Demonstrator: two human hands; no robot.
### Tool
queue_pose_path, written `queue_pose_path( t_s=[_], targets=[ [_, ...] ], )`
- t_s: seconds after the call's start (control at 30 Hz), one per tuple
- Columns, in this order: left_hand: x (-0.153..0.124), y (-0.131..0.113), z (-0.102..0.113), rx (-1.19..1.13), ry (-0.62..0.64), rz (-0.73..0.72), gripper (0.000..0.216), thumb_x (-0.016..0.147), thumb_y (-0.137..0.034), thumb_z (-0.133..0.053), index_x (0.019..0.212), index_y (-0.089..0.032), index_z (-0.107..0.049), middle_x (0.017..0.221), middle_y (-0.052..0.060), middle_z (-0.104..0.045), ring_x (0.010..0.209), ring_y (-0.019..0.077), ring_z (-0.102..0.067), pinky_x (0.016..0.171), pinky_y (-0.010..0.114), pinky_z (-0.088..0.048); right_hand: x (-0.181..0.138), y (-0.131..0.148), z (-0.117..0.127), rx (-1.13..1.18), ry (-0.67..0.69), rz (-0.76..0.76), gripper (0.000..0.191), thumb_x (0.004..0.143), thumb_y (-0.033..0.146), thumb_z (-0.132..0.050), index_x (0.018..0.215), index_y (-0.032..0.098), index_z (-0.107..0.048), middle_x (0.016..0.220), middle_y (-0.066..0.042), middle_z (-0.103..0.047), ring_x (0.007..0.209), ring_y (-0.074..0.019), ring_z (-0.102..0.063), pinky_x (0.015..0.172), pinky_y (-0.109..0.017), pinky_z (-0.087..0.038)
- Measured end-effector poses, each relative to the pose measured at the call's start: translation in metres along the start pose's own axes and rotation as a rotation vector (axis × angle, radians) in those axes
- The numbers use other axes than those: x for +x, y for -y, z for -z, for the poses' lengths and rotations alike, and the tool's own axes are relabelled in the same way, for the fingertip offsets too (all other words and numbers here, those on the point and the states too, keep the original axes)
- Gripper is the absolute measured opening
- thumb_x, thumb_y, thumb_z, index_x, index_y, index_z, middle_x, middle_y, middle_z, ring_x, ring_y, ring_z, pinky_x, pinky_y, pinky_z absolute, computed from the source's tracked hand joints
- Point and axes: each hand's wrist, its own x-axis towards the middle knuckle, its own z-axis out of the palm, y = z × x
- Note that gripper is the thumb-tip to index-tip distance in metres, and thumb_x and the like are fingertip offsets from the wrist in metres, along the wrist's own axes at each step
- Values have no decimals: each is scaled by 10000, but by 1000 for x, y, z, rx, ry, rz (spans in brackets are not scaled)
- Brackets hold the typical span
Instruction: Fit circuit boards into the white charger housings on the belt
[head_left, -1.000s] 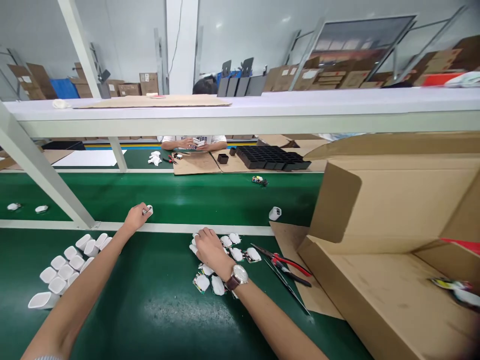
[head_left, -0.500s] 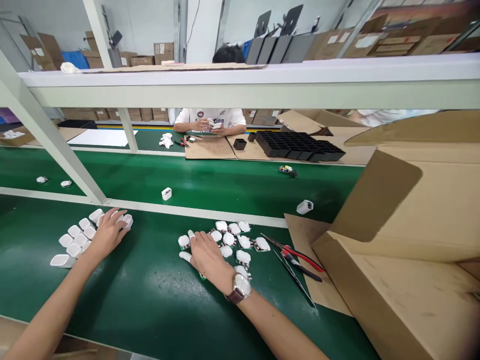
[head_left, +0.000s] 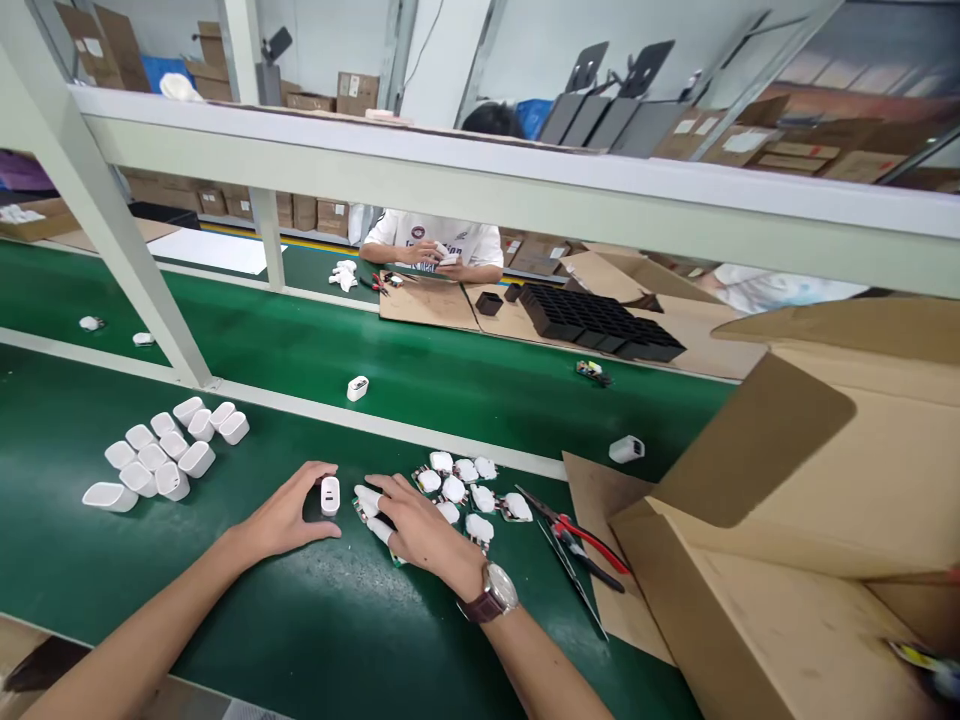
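Observation:
A white charger housing (head_left: 330, 497) stands on the green table with its slotted end up. My left hand (head_left: 289, 510) curves around it with thumb and forefinger apart; the forefinger is close to its far edge, and a small gap shows by the thumb. My right hand (head_left: 420, 525), wearing white finger cots, closes on a small circuit board (head_left: 359, 510), mostly hidden by the fingers. Beside that hand lie several circuit boards with white tops (head_left: 453, 489). Several open white housings (head_left: 152, 457) are grouped at the left.
Red-handled pliers (head_left: 589, 540) and tweezers (head_left: 574, 580) lie at the right, beside a large open cardboard box (head_left: 697, 600). A housing (head_left: 358, 388) and another (head_left: 626, 449) are on the green strip beyond the rail. Across it, a person (head_left: 435, 245) handles a white object.
My left hand has come from the group of housings towards the middle, where a housing now stands. My right fingers have closed over a board at the left of the pile. The view has tilted.

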Motion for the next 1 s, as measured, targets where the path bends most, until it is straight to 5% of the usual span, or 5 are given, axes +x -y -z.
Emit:
queue_pose_path(
  t_s=[0.13,0.33,0.6,1.0],
  targets=[
    [-7,5,-7,-41,-17,39,692,969,-337,-721,1554,-344,-352,1462,82,-587,1339,296,-596,1118,494,-526,3,8,3,73,-123,-11,323,982,149,-594,1305,161,-593,1200,-139,-666,1053,-290,-667,894,-465,-622],
    [-7,0,-14,1,-96,-136,720,981,-239,-688,1590,-342,-318,1408,88,-612,1297,283,-604,1094,476,-547,5,29,2,26,-309,45,323,1042,253,-571,1353,191,-507,1238,-151,-614,950,-264,-698,754,-410,-646],
    [-9,-8,-9,39,-91,-194,724,992,-167,-649,1600,-330,-290,1428,102,-594,1328,292,-569,1121,501,-531,8,33,6,-261,-261,172,299,865,-44,-489,1083,143,-571,1191,-181,-639,959,-292,-691,770,-421,-657],
    [-8,-4,-9,16,-81,-198,697,1007,-216,-652,1594,-331,-295,1445,104,-582,1332,294,-572,1129,511,-527,12,42,22,-359,-163,168,276,825,-73,-517,922,180,-573,1161,-167,-628,874,-270,-662,675,-393,-620]
  ],
)
